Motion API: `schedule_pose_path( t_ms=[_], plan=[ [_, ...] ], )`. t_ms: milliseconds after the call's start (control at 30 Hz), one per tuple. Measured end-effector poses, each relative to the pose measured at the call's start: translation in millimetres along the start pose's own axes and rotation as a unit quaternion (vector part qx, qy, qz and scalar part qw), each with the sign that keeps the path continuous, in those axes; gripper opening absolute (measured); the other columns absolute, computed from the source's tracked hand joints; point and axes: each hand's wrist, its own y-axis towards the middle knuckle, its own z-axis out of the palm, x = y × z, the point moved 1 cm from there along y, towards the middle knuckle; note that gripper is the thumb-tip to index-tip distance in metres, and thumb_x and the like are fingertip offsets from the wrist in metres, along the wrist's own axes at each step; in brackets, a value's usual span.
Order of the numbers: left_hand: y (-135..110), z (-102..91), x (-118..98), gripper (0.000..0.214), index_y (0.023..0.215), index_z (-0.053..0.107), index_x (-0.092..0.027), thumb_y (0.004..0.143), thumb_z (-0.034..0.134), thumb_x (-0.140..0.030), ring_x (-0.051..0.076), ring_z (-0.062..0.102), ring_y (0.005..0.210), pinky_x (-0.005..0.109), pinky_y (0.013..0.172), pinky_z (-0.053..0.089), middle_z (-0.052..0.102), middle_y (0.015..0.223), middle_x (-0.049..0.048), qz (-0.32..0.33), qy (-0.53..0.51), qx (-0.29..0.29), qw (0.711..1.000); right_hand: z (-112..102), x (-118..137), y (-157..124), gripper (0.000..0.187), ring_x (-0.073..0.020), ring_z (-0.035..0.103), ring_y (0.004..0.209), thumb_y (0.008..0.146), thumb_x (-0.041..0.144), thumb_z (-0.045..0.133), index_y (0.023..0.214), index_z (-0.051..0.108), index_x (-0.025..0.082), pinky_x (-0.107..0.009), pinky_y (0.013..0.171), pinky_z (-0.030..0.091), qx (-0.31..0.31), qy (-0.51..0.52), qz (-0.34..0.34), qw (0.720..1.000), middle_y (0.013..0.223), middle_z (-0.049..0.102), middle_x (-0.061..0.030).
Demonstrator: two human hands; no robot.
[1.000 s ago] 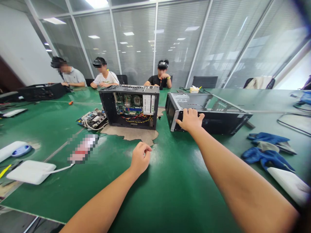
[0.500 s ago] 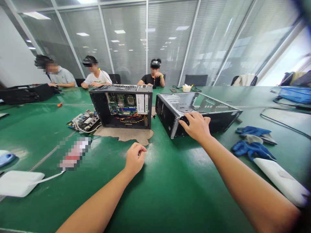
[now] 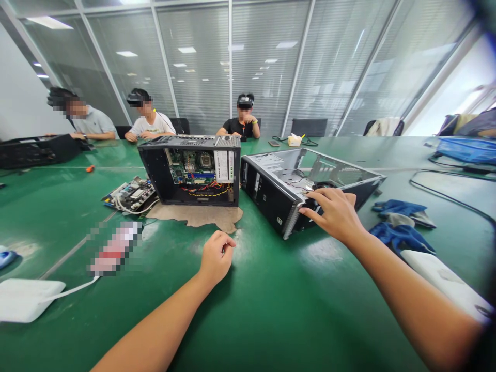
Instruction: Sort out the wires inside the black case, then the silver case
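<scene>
My right hand (image 3: 336, 211) grips the near top edge of a black computer case (image 3: 267, 194), thumb outside and fingers over the rim. That case lies on its side, its upper side open onto a metal interior with some cables. My left hand (image 3: 217, 258) is loosely curled at the table's middle, touching no case, with nothing visible in it. Left of the gripped case stands another open computer case (image 3: 158, 173), with a motherboard, coloured wires and a labelled power supply inside. It rests on a piece of brown cardboard (image 3: 194, 214).
A loose circuit board (image 3: 134, 194) with a white cable lies at left. Nearer are a blurred-out phone (image 3: 116, 248) and a white power bank (image 3: 31, 299). Blue gloves (image 3: 405, 232) and a white box-like object (image 3: 442, 281) lie at right. Several people sit across the green table (image 3: 271, 310).
The right-hand case has swung round, its near front corner coming toward me and to the right. My right hand has moved with that corner; my left hand has hardly moved.
</scene>
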Motion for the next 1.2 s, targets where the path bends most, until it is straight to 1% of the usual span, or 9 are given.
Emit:
schedule_pose_path(
  t_ms=[200, 300, 400, 500, 567, 700, 800, 933, 1200],
  plan=[
    [0.4, -1.3, -0.3, 0.022, 0.073, 0.061, -0.022, 0.076, 0.047, -0.004, 0.014, 0.056, 0.066, 0.029, 0.063, 0.046, 0.06, 0.078, 0.0019, 0.001, 0.009, 0.003, 1.0, -8.8, -2.1, -14.7, 0.04, -0.0301, 0.055, 0.104, 0.089, 0.056, 0.056, 0.107, 0.068, 0.022, -0.044, 0.087, 0.038, -0.03, -0.008, -0.03, 0.999, 0.111, 0.067, -0.0127],
    [3.2, -1.0, 3.2, 0.021, 0.075, 0.06, -0.023, 0.078, 0.048, -0.006, 0.017, 0.06, 0.074, 0.031, 0.069, 0.049, 0.062, 0.081, 0.0028, -0.005, 0.033, -0.007, 0.999, -15.9, 0.7, -20.7, 0.039, -0.031, 0.056, 0.105, 0.087, 0.056, 0.058, 0.107, 0.068, 0.024, -0.046, 0.088, 0.038, -0.017, 0.004, -0.03, 0.999, 0.11, 0.067, -0.0125],
    [16.6, -3.8, 14.6, 0.017, 0.093, 0.063, -0.024, 0.083, 0.052, -0.015, 0.022, 0.063, 0.09, 0.037, 0.083, 0.051, 0.064, 0.094, 0.0063, -0.035, 0.099, -0.06, 0.993, -22.0, 10.7, -17.6, 0.042, -0.0319, 0.058, 0.106, 0.087, 0.059, 0.055, 0.106, 0.067, 0.024, -0.048, 0.09, 0.037, -0.003, 0.015, -0.024, 1.0, 0.108, 0.067, -0.0123],
    [44.5, -12.3, 33.7, 0.041, 0.123, 0.055, -0.016, 0.085, 0.058, -0.03, 0.031, 0.058, 0.116, 0.045, 0.101, 0.045, 0.06, 0.121, 0.0172, -0.143, 0.201, -0.105, 0.963, -24.5, 25.4, -7.7, 0.047, -0.0334, 0.058, 0.108, 0.09, 0.059, 0.049, 0.114, 0.062, 0.021, -0.051, 0.096, 0.035, -0.025, 0.009, 0.003, 1.0, 0.112, 0.067, -0.0148],
    [68.1, -19.6, 48.2, 0.063, 0.137, 0.045, -0.009, 0.085, 0.06, -0.042, 0.038, 0.052, 0.125, 0.05, 0.103, 0.041, 0.056, 0.13, 0.0241, -0.218, 0.287, -0.093, 0.928, -23.0, 35.9, -1.2, 0.055, -0.0331, 0.059, 0.109, 0.09, 0.06, 0.048, 0.123, 0.057, 0.017, -0.046, 0.094, 0.039, -0.004, 0.016, -0.011, 1.0, 0.118, 0.065, -0.0178],
    [108.5, -30.9, 78.6, 0.088, 0.138, 0.041, 0.003, 0.079, 0.064, -0.058, 0.046, 0.048, 0.129, 0.053, 0.104, 0.038, 0.053, 0.133, 0.0345, -0.323, 0.363, -0.086, 0.87, -18.5, 50.8, 5.0, 0.051, -0.0331, 0.063, 0.092, 0.09, 0.058, 0.047, 0.118, 0.059, 0.016, -0.044, 0.085, 0.042, 0.066, -0.04, 0.004, 0.997, 0.098, 0.07, -0.0161],
    [123.8, -31.3, 99.9, 0.096, 0.139, 0.042, 0.003, 0.076, 0.061, -0.066, 0.044, 0.037, 0.139, 0.053, 0.112, 0.03, 0.044, 0.144, 0.0355, -0.313, 0.404, -0.06, 0.858, -18.9, 56.2, 6.8, 0.045, -0.0315, 0.064, 0.081, 0.091, 0.055, 0.046, 0.11, 0.061, 0.017, -0.041, 0.08, 0.043, 0.09, -0.083, 0.025, 0.992, 0.078, 0.069, -0.0122],
    [128.6, -26.4, 119.3, 0.112, 0.145, 0.035, 0.008, 0.073, 0.055, -0.075, 0.044, 0.03, 0.144, 0.053, 0.117, 0.021, 0.035, 0.151, 0.0359, -0.308, 0.44, -0.03, 0.843, -21.9, 58.9, 9.7, 0.042, -0.0314, 0.065, 0.081, 0.09, 0.052, 0.046, 0.106, 0.062, 0.017, -0.041, 0.079, 0.042, 0.103, -0.093, 0.021, 0.99, 0.078, 0.07, -0.0126],
    [143.2, -21.9, 124.6, 0.119, 0.141, 0.04, 0.012, 0.067, 0.054, -0.08, 0.045, 0.037, 0.14, 0.054, 0.119, 0.015, 0.044, 0.145, 0.0379, -0.331, 0.506, -0.018, 0.797, -36.5, 55.5, -4.2, 0.048, -0.0296, 0.066, 0.079, 0.093, 0.047, 0.045, 0.116, 0.06, 0.008, -0.039, 0.08, 0.043, 0.101, -0.121, 0.004, 0.988, 0.075, 0.07, -0.0115]
  ],
)
